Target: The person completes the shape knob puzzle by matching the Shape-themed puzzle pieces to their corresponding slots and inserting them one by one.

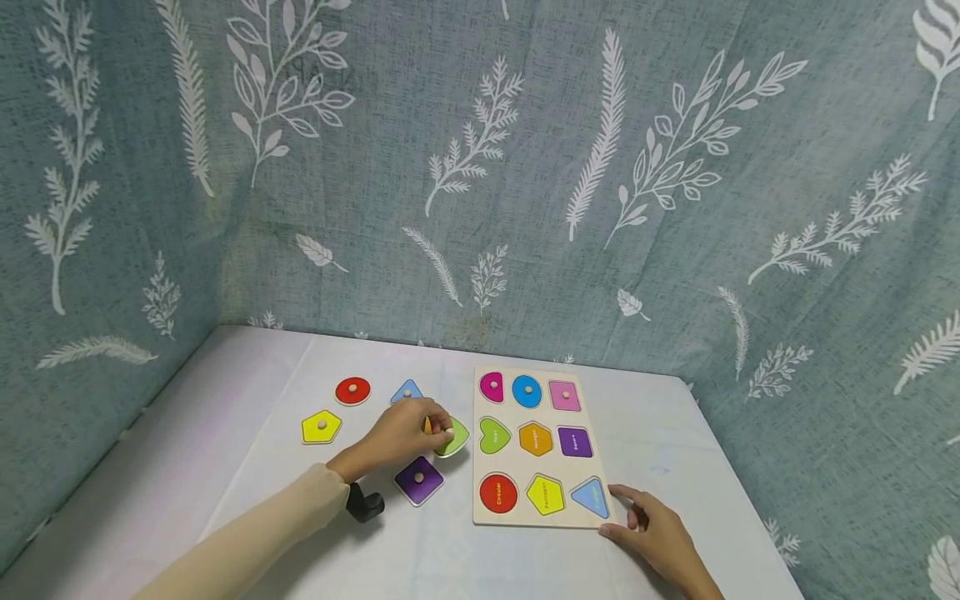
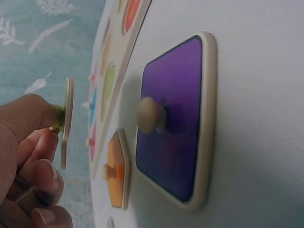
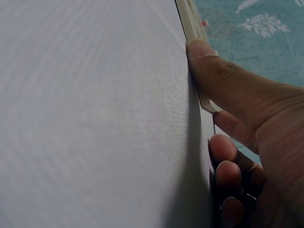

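Note:
My left hand pinches the knob of a green heart puzzle piece; in the left wrist view that piece is edge-on, lifted off the table. Below the hand lies a purple square piece. An orange hexagon piece, mostly hidden from the head view, lies beyond the square. At the right, my right hand holds the near right corner of the wooden puzzle board, thumb on the near edge and index finger along the side. The board's heart recess shows a printed green heart.
A red circle piece, a yellow pentagon piece and a blue triangle piece lie left of the board. Knobbed magenta, blue oval and pink pieces sit in the board's far row. A patterned curtain stands behind the table.

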`<move>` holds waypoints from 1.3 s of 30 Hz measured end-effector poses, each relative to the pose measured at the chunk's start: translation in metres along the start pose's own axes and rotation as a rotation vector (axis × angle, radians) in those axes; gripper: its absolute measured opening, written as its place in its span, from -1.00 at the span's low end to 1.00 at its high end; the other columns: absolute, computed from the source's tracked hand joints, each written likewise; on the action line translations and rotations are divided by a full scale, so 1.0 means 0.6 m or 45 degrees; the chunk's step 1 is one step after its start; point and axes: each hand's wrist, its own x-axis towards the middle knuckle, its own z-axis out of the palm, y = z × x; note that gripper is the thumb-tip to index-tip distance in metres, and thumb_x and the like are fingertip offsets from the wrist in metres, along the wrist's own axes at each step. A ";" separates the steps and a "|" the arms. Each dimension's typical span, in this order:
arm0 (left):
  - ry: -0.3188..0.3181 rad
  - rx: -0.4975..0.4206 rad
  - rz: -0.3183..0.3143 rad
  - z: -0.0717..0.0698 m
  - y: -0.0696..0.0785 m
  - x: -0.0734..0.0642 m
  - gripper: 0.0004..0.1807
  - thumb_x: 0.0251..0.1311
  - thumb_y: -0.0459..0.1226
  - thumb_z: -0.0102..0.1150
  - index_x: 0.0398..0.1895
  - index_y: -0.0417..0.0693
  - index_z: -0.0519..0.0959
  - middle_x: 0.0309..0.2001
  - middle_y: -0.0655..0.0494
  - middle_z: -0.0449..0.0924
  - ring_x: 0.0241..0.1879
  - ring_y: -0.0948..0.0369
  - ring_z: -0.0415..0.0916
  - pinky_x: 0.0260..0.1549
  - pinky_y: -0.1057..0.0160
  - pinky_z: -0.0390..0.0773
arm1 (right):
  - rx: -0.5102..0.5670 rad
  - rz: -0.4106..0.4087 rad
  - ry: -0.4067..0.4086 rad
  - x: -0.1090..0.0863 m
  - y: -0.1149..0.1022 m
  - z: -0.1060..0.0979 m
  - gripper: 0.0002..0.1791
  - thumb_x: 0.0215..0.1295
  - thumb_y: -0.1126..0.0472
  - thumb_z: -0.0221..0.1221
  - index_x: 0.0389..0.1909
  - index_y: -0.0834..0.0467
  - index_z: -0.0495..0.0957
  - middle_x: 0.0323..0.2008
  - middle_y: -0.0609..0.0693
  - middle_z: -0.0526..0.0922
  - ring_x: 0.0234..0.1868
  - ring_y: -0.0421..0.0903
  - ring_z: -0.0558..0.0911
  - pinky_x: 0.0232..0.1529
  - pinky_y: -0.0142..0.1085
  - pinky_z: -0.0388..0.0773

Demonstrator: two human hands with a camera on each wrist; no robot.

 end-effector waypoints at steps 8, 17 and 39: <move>-0.006 -0.010 0.057 0.020 0.005 0.022 -0.90 0.18 -0.24 0.45 -0.42 0.15 0.69 -0.52 0.40 0.49 -0.48 0.37 0.40 -0.44 0.33 0.44 | 0.000 0.006 -0.008 -0.001 -0.002 -0.002 -0.19 -0.05 -0.12 0.58 0.27 0.05 0.61 -0.48 -0.09 0.41 -0.47 -0.16 0.35 -0.44 -0.33 0.28; -0.011 -0.023 0.094 0.035 0.015 0.051 -0.93 0.20 -0.23 0.42 -0.40 0.13 0.70 -0.52 0.39 0.51 -0.52 0.35 0.38 -0.51 0.33 0.40 | 0.031 0.035 -0.014 0.000 0.006 -0.002 -0.18 -0.07 -0.13 0.59 0.26 0.04 0.61 -0.48 -0.09 0.42 -0.46 -0.16 0.36 -0.43 -0.33 0.29; -0.032 0.007 0.071 0.089 0.016 0.083 -0.91 0.20 -0.18 0.45 -0.42 0.14 0.70 -0.54 0.39 0.48 -0.48 0.36 0.37 -0.47 0.34 0.38 | 0.045 0.021 0.003 0.000 0.000 0.002 -0.20 -0.09 -0.09 0.61 0.24 0.03 0.63 -0.48 -0.10 0.42 -0.47 -0.17 0.35 -0.44 -0.34 0.29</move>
